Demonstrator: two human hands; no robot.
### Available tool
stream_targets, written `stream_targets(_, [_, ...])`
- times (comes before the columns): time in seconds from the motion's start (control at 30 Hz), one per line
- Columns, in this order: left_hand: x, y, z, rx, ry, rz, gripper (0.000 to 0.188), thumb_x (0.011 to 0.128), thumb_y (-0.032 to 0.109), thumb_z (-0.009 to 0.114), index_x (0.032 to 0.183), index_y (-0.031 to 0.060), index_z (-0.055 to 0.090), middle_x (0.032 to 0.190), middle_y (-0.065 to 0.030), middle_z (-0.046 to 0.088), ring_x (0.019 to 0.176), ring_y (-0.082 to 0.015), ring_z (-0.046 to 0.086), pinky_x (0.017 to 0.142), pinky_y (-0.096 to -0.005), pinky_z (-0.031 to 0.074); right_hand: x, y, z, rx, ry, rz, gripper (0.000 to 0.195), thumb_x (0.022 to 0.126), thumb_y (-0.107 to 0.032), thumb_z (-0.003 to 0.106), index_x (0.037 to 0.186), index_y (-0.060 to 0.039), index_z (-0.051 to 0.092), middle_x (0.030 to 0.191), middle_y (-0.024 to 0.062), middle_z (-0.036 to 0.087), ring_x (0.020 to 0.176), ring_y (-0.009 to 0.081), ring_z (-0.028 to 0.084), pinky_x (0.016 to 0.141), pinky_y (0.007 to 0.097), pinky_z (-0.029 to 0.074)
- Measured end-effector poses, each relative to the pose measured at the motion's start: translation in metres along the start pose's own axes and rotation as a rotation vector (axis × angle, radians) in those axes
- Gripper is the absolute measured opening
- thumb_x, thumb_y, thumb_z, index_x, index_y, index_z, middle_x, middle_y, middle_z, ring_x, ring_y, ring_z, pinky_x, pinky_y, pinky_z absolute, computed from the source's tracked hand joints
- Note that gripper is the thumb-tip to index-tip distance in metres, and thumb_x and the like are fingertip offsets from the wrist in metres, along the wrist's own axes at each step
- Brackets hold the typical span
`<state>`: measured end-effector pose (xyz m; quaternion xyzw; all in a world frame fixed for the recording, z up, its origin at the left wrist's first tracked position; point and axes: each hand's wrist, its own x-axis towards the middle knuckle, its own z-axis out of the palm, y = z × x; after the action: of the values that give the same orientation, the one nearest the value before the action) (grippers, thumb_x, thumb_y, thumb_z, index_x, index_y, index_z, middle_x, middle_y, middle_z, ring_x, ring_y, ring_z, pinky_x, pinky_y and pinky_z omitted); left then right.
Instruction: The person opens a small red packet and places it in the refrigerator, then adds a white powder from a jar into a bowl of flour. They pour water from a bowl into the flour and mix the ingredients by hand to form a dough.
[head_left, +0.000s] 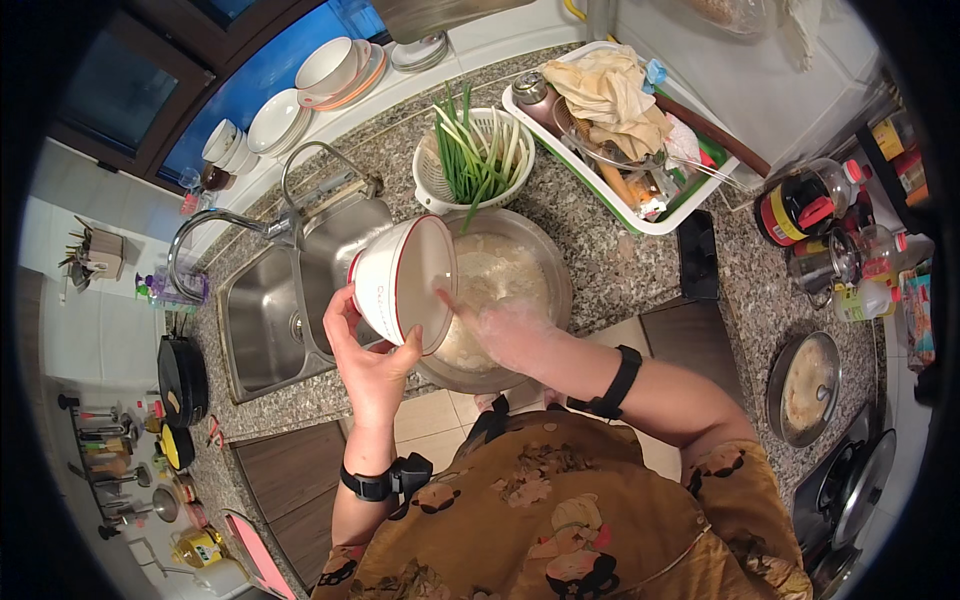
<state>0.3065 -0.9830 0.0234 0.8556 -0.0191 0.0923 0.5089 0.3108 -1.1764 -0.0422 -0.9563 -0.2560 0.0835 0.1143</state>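
My left hand (375, 367) grips a white bowl (379, 296) with a red rim. The bowl is tipped on its side, its mouth facing right over a metal basin (559, 300). Pale flour or wet dough (499, 262) lies in the basin. My right hand (510, 334), dusted with white powder, is over the basin. One of its fingers points at the bowl's mouth; whether it touches the inside is unclear. The other fingers are partly hidden.
Behind the basin stands a white colander (431, 184) of green onions (472, 146). A double steel sink (262, 330) with a faucet (217, 217) is at left. To the right are a cluttered white tray (660, 225), a black phone (698, 255) and a lidded pan (806, 390).
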Motion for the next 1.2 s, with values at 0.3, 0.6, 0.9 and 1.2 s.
stream_targets(0.3, [-0.006,-0.002,0.0,-0.002,-0.02,-0.013,0.084,0.066,0.005,0.085,0.138,0.0094,0.041,0.133,-0.0098,0.04,0.126,-0.0244,0.047,0.087,-0.0365,0.062,0.014,0.012,0.016,-0.258,0.018,0.137,0.093,0.088,-0.014,0.06,0.163,-0.0138,0.004,0.092,0.0137,0.069,0.074,0.0237,0.068,0.058,0.0354,0.055])
stream_targets(0.6, [-0.01,-0.002,-0.001,0.024,-0.038,-0.009,0.084,0.065,0.006,0.085,0.137,0.0093,0.042,0.132,-0.0104,0.04,0.125,-0.0247,0.047,0.085,-0.0361,0.063,0.031,-0.017,-0.004,-0.395,-0.054,-0.062,0.098,0.085,-0.023,0.064,0.162,-0.008,0.005,0.086,0.0082,0.068,0.069,0.0221,0.065,0.059,0.0443,0.05])
stream_targets(0.9, [-0.01,-0.002,-0.01,0.064,0.041,0.016,0.084,0.067,0.007,0.085,0.138,0.0098,0.041,0.13,-0.0103,0.043,0.123,-0.0236,0.048,0.082,-0.0357,0.063,0.003,0.008,-0.004,-0.239,-0.156,0.075,0.084,0.09,-0.019,0.058,0.162,-0.0102,0.014,0.084,0.0112,0.07,0.066,0.0216,0.067,0.066,0.0407,0.05])
stream_targets(1.2, [-0.011,-0.005,-0.016,-0.096,0.0,-0.044,0.084,0.067,0.005,0.084,0.138,0.01,0.04,0.131,-0.009,0.044,0.122,-0.022,0.049,0.084,-0.036,0.062,0.013,0.002,0.007,-0.286,-0.042,-0.009,0.086,0.093,-0.024,0.06,0.162,-0.0118,0.012,0.089,0.012,0.071,0.075,0.0234,0.069,0.075,0.048,0.049])
